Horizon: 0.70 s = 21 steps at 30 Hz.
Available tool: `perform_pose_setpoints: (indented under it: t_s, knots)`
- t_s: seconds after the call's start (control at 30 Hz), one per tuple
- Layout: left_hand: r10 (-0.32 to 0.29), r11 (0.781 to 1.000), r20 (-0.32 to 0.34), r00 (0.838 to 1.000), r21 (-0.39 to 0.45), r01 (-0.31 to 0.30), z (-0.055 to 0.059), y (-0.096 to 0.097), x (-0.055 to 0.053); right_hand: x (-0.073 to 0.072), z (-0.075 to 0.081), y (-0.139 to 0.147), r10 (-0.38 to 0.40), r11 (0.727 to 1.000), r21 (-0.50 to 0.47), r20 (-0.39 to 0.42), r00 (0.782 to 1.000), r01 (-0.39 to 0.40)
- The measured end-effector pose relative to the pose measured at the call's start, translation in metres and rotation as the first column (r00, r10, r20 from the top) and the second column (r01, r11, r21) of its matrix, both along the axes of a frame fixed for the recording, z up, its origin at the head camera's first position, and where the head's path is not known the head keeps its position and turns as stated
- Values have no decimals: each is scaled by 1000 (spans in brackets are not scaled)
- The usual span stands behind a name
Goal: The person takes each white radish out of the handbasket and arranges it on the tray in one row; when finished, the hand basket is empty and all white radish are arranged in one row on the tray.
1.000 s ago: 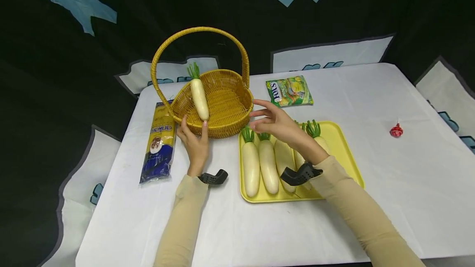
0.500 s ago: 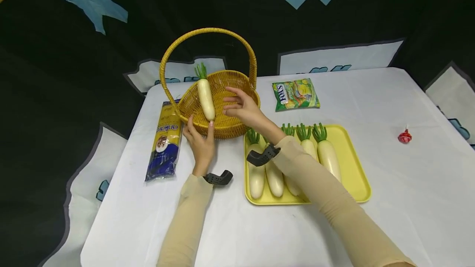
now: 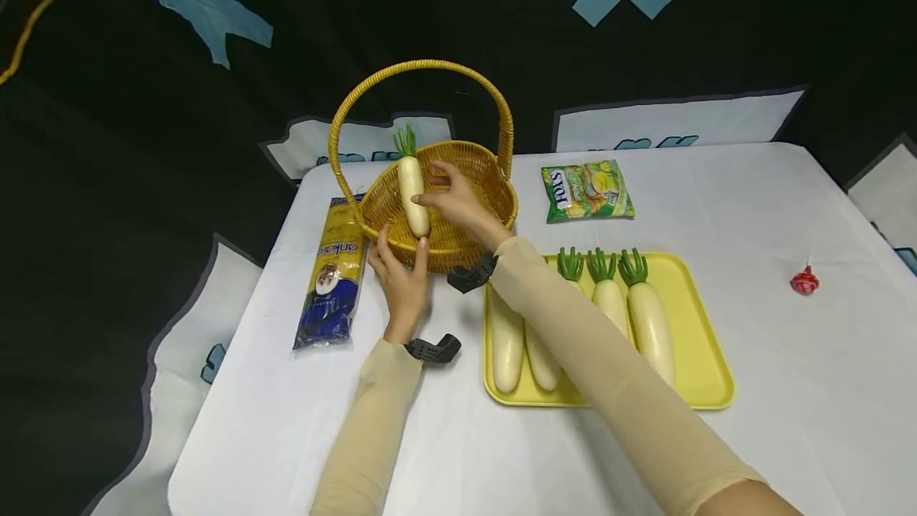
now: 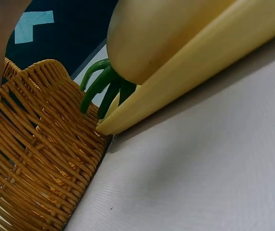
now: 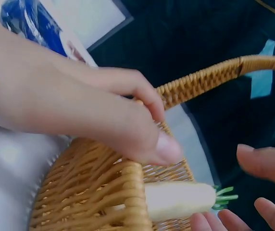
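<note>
A yellow wicker basket (image 3: 453, 259) with a tall arched handle stands at the back left of the table. One white radish (image 3: 413, 196) with a green top leans inside it, tip toward the near rim. At that rim my left hand (image 3: 403, 285) grips the basket, thumb and forefinger over the edge. Above the basket's inside, my right hand (image 3: 460, 201) is beside the radish. In the right wrist view its fingers (image 5: 267, 211) are spread, fingertips close to the radish (image 5: 181, 198), thumb apart from it. Whether they touch is unclear.
Right of the basket, a yellow tray (image 3: 705, 365) bears several white radishes (image 3: 653, 333), partly under my right sleeve. A blue and yellow packet (image 3: 331, 277) lies left. Behind the tray is a green Fox's candy bag (image 3: 589, 191); a red wrapped lollipop (image 3: 805, 281) lies far right.
My right hand has moved left from over the tray to beside the radish in the basket. My left hand stays at the rim. The whole view has shifted slightly.
</note>
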State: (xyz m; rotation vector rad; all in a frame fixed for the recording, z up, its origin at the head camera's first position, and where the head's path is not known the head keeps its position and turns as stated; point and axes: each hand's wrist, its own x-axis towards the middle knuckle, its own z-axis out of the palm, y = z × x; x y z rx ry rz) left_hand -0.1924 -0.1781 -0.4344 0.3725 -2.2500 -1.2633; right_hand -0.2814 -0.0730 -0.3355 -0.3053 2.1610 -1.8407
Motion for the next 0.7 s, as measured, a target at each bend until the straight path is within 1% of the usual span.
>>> perform_pose_setpoints:
  t_s: [0.07, 0.13, 0.27, 0.37, 0.43, 0.53, 0.6, 0.7]
  knots:
    - [3, 1000, 17, 1000, 3, -3, -1, 0, 1, -4, -2, -4, -8, 1000, 8, 19, 1000, 8]
    - [5, 1000, 18, 1000, 7, -5, -1, 0, 1, -8, -5, -8, -16, 1000, 13, 38, 999, 15]
    - [5, 1000, 18, 1000, 8, -5, 0, 1, 1, -12, -10, -13, -28, 999, -34, 106, 994, 32]
    - [8, 1000, 18, 1000, 7, -8, -2, 2, 1, -15, -16, -16, -41, 996, -71, 162, 986, 53]
    - [12, 1000, 15, 1000, 2, -12, -3, 2, 0, -16, -21, -18, -45, 996, -67, 187, 981, 59]
    - [5, 1000, 18, 1000, 1, -5, -4, 3, 0, -18, -28, -19, -25, 999, -26, 208, 978, 31]
    - [0, 1000, 19, 1000, 0, 0, -3, 2, 0, -20, -31, -20, 8, 1000, 23, 206, 978, -13]
    - [2, 1000, 18, 1000, -7, -2, -1, 1, 1, -22, -33, -23, 61, 993, 83, 187, 980, -78]
